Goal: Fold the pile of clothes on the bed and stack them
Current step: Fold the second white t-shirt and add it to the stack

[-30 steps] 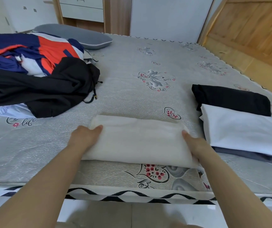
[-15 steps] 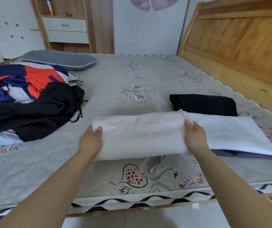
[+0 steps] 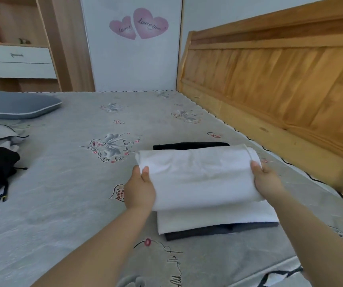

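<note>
The folded white garment (image 3: pixel 199 175) is held above the stack (image 3: pixel 218 222) on the bed (image 3: pixel 67 183), its long axis running left to right. We grip its left end with our left hand (image 3: pixel 139 189) and its right end with our right hand (image 3: pixel 266 181). Pink heart stickers (image 3: pixel 138 24) on the wall read "Love you".

We saw an evenly bright, soft-lit room with only faint shadows under the folded stack (image 3: pixel 218 222). The wide lens bowed the headboard (image 3: pixel 280 83), and the left edge smeared, perhaps from motion; no glare anywhere.
</note>
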